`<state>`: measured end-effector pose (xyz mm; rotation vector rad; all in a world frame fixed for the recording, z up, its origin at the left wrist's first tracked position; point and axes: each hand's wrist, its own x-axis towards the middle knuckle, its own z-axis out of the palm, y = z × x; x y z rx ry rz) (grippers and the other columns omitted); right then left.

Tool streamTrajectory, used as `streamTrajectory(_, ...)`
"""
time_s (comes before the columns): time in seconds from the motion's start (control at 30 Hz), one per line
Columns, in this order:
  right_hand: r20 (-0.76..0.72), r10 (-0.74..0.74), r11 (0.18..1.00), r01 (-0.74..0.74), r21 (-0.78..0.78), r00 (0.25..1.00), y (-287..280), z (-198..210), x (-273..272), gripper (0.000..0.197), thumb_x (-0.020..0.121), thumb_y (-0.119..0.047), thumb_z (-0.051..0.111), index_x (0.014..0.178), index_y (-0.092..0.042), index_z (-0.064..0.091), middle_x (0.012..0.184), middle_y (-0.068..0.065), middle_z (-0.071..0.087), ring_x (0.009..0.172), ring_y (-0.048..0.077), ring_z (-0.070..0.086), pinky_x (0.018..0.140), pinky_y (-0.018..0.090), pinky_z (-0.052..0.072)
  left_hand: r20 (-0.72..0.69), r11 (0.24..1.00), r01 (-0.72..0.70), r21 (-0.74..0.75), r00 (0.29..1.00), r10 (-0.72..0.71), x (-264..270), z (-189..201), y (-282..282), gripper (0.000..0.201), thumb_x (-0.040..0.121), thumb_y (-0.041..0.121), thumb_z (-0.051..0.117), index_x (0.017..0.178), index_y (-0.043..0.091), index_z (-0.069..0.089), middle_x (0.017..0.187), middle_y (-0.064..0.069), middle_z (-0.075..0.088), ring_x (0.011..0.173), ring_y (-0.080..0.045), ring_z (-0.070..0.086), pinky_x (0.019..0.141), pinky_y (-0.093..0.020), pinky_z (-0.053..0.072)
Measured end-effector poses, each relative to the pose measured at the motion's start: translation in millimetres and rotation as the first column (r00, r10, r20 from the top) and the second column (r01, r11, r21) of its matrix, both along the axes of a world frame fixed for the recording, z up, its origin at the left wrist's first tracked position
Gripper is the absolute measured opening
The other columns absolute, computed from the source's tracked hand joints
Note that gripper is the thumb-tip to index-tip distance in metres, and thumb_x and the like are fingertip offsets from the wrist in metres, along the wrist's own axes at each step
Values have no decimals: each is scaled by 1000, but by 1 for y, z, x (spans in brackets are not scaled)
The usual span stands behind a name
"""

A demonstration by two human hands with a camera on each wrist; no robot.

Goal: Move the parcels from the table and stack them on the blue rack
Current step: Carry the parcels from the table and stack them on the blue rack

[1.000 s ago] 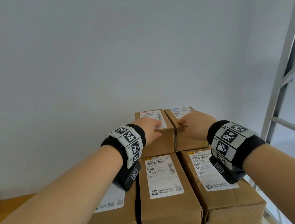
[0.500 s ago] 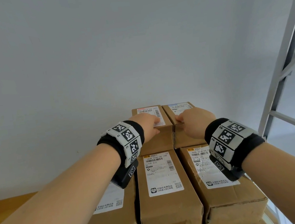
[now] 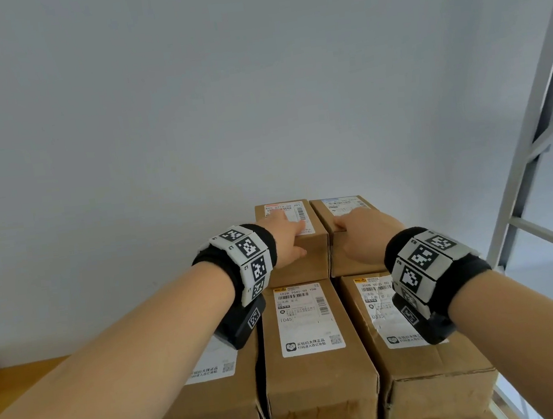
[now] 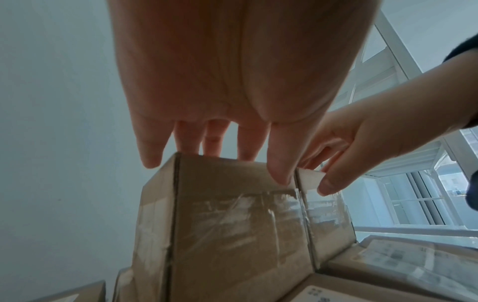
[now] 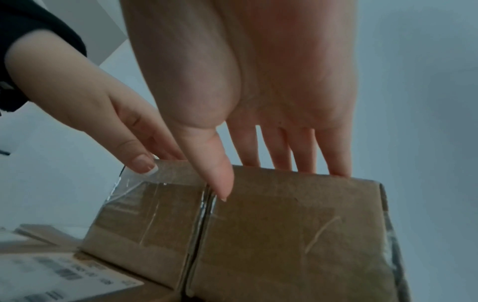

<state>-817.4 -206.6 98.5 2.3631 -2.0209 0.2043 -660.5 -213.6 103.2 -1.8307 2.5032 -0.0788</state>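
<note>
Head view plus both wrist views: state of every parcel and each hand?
Left small brown cardboard parcel: upright on the lower parcels, taped, left hand resting on top.
Right small brown cardboard parcel: beside it, sides touching, right hand on top.
Three long brown labelled parcels: lying flat, side by side.
Both hands: fingers straight, no grip.

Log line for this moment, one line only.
left hand on top-left parcel | right hand on top-right parcel | both flat, side by side, atop lower parcels

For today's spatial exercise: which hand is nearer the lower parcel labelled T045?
Left. The left hand rests on the small box directly behind the T045 parcel; the right hand is one box further right.
</note>
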Motion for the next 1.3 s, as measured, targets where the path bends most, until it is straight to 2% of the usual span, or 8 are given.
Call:
streamTrajectory(0.07,49,10,1000,-11,22,999,1,3,-1,14,88,-16,46,96,-19,56,109,5,60,98,22,57,87,36,51,2,1000,8,11,1000,-8,0,3,1,51,93,45,45,134,15,40,133,-10,41,110,-25,51,94,-38,46)
streamTrajectory(0.17,154,29,1000,-30,1,988,5,8,-6,39,87,-12,48,126,-13,48,132,10,50,119,25,49,97,33,44,-56,999,26,-18,998,-27,3,7,5,51,94,42,45,132,8,42,135,-11,43,117,-26,48,99,-40,43)
streamTrajectory(0.27,259,90,995,-74,-70,962,11,15,-3,36,91,-11,47,126,-6,51,127,10,56,115,24,53,91,28,42,-170,997,47,-58,984,-56,9,15,14,48,96,35,44,133,6,43,139,-12,42,123,-25,44,102,-36,39)
streamTrajectory(0.4,344,216,975,-184,-122,914,24,22,15,40,95,-17,46,134,-11,48,131,6,55,116,20,52,87,22,43,-324,994,47,-103,943,-78,25,24,30,42,97,26,44,137,10,44,138,-10,48,120,-22,48,93,-23,38)
streamTrajectory(0.5,357,304,953,-277,-125,883,33,26,37,47,95,-15,45,141,-13,39,141,5,47,128,19,44,104,27,34,-364,992,-37,-118,931,-8,48,27,44,46,99,28,42,143,16,34,143,-5,42,128,-19,41,97,-20,29)
streamTrajectory(0.63,411,395,918,-372,-139,822,41,26,79,45,96,-12,43,140,-13,41,140,5,48,127,19,46,104,27,34,-393,977,-180,-117,911,121,97,22,68,47,98,32,41,143,19,35,144,-1,42,129,-15,41,102,-24,28)
streamTrajectory(0.97,415,589,789,-605,-107,694,104,16,264,41,94,-11,45,134,-12,48,136,7,51,123,21,49,99,26,37,-515,889,-445,-106,790,334,264,-3,176,35,97,27,44,130,21,53,129,0,57,116,-13,53,93,-21,35)
streamTrajectory(1.3,532,660,653,-755,-59,529,223,-28,528,34,92,-8,48,124,-11,58,126,7,58,115,19,53,87,21,36,-420,781,-624,-41,719,553,508,-42,346,36,98,28,43,133,21,50,131,0,55,115,-14,52,88,-18,35)
